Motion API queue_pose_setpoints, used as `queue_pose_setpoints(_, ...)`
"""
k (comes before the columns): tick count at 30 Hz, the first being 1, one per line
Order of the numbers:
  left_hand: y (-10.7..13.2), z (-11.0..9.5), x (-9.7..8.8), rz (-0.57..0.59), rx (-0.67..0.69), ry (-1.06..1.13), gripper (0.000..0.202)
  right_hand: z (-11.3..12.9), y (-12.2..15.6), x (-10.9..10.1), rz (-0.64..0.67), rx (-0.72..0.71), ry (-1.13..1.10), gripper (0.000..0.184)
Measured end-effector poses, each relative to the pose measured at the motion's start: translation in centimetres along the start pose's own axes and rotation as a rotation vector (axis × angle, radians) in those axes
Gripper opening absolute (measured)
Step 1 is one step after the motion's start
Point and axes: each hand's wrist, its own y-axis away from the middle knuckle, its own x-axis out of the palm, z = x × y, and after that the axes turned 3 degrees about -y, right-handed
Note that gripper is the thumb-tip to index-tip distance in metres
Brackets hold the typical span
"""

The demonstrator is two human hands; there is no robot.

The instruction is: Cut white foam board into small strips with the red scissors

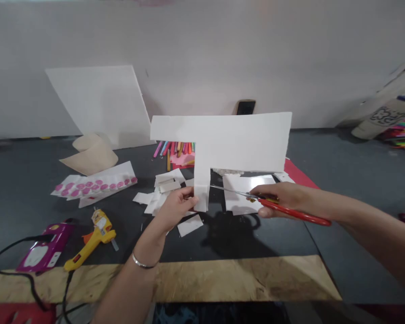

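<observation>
My left hand (pixel 176 208) pinches the lower end of a white foam board piece (pixel 243 141), cut in an uneven T-like shape and held up above the table. In my right hand (pixel 280 200) is a pair of red-handled scissors (pixel 290 212). Their blade tips point left and reach the edge of the board's narrow strip, just right of my left fingers. Whether the blades touch the strip I cannot tell. White offcuts (pixel 191 225) lie on the table beneath and behind my left hand.
At the left are a yellow glue gun (pixel 99 238), a purple box with a cable (pixel 49 247) and pink-dotted paper (pixel 94 185). Felt-tip pens (pixel 180 148) lie behind the board. A large white sheet (pixel 103 105) and a phone (pixel 245 107) lean on the wall. A bottle (pixel 381 118) stands right.
</observation>
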Motion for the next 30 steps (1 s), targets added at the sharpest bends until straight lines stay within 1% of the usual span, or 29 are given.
queue_pose_setpoints(2, 0.1, 0.0, 0.1, 0.019, -0.002, -0.018, 0.027, 0.1, -0.8, -0.3, 0.127, -0.007, -0.044, 0.040)
queue_pose_setpoints(3, 0.1, 0.1, 0.2, 0.030, 0.002, -0.025, 0.026, 0.0, -1.2, -0.4, 0.158, -0.013, -0.044, 0.039)
queue_pose_setpoints(8, 0.3, 0.3, 0.5, 0.093, 0.013, -0.010, 0.022, -0.5, -2.4, -0.1, 0.199, -0.075, 0.113, 0.043)
queue_pose_setpoints(10, 0.4, 0.2, 0.5, 0.109, 0.008, -0.004, 0.022, -0.5, -2.6, 0.1, 0.196, -0.085, 0.156, 0.044)
queue_pose_setpoints(16, 0.4, 0.2, 0.4, 0.130, 0.002, 0.000, 0.019, -0.1, -2.7, 0.5, 0.166, -0.120, 0.160, 0.045)
queue_pose_setpoints(20, 0.3, 0.3, 0.3, 0.115, -0.005, -0.027, 0.016, -0.1, -2.8, 0.8, 0.134, -0.091, 0.194, 0.047)
queue_pose_setpoints(24, 0.4, 0.3, 0.4, 0.113, -0.007, -0.025, 0.022, 0.4, -2.6, 1.0, 0.097, -0.071, 0.215, 0.048)
queue_pose_setpoints(28, 0.4, 0.2, 0.4, 0.115, -0.008, -0.030, 0.021, 1.3, -2.2, 1.3, 0.065, -0.043, 0.182, 0.047)
queue_pose_setpoints(30, 0.4, 0.1, 0.3, 0.111, 0.002, -0.044, 0.020, 1.4, -2.1, 1.6, 0.051, -0.018, 0.162, 0.046)
